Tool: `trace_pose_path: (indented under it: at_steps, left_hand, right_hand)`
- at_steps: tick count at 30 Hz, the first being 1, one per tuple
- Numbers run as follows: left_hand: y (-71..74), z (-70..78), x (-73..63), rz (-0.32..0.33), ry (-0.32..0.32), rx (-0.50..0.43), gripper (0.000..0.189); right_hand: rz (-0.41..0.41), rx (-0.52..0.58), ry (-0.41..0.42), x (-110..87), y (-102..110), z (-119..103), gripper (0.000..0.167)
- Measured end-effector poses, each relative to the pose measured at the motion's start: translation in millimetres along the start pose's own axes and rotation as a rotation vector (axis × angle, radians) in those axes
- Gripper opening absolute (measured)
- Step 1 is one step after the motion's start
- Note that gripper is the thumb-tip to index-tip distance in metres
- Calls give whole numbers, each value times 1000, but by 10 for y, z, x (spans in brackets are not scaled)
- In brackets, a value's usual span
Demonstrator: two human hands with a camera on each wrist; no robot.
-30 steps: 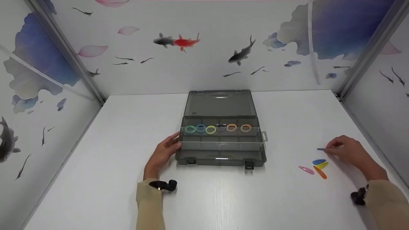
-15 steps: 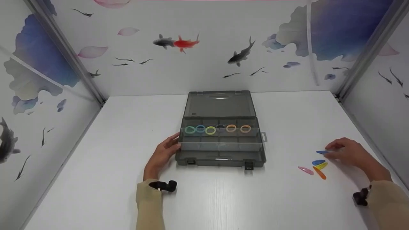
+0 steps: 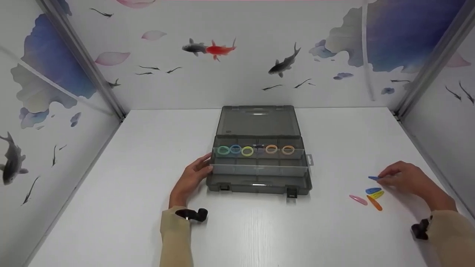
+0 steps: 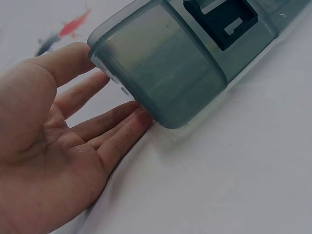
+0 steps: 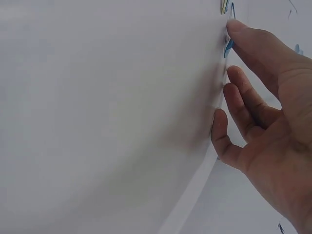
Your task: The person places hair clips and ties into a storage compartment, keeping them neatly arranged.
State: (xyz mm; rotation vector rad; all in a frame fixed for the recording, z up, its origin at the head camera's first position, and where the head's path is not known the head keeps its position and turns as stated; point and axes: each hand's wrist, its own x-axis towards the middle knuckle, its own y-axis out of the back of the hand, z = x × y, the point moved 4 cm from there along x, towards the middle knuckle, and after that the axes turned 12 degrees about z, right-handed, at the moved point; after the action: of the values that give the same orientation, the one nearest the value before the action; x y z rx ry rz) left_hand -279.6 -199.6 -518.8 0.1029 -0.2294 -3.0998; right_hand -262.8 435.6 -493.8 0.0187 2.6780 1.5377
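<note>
A grey translucent organizer box (image 3: 259, 188) lies with its lid (image 3: 258, 122) folded back. My left hand (image 3: 188, 182) is at the box's left side; in the left wrist view its straight, spread fingers touch the box's end wall (image 4: 161, 73). On the right, my right hand (image 3: 413, 181) pinches a blue snap hair clip (image 3: 372, 178) between thumb and fingertips. The right wrist view shows the thumb across this blue clip (image 5: 228, 48), hiding its middle. Just in front lie another blue clip (image 3: 373, 190), a yellow one (image 3: 377, 194), an orange one (image 3: 374, 203) and a pink one (image 3: 358, 200).
Several coloured rings stand along the box's back row, among them a green ring (image 3: 223, 150), a yellow ring (image 3: 247, 151) and an orange ring (image 3: 288, 150). Clear dividers (image 3: 271, 170) cross the box. Printed walls (image 3: 237, 85) enclose the white table (image 3: 245, 230) at back and sides.
My right hand has come slightly nearer, toward the loose clips, and the pinched blue clip has turned in its fingers. My left hand stays at the box. The head view has shifted a little.
</note>
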Motion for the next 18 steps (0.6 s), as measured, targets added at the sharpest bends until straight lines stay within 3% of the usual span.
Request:
trace_pose_path:
  at_steps: [9, 18]
  left_hand:
    - [-12, -13, -7, 18, 32, -21, 53]
    - [3, -3, -17, 8, 27, -22, 54]
  right_hand:
    - [14, 11, 55, 35, 37, -275, 40]
    - [62, 49, 147, 124, 64, -797, 38]
